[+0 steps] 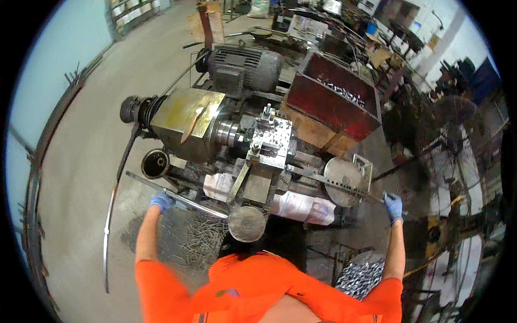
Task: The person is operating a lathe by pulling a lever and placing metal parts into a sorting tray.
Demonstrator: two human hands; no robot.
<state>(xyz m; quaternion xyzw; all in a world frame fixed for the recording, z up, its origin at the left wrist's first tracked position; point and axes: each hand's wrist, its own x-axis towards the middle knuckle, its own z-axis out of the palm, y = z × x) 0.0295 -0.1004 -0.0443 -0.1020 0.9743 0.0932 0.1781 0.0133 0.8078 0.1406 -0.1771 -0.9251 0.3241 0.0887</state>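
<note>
A small lathe stands in front of me, with a shiny chuck facing a metal tool slide covered in chips. My left hand, in a blue glove, is closed on a long metal lever that slants from the left toward a round disc near my body. Far to the right, my right hand, also gloved in blue, grips the outer end of a flat bar with holes. This bar runs back to the slide. Both hands' fingertips are partly hidden.
Behind the lathe sit a grey motor and a red bin with small metal parts. A larger round disc lies under the holed bar. Metal pieces are heaped by my right arm; thin scraps cover the floor at left.
</note>
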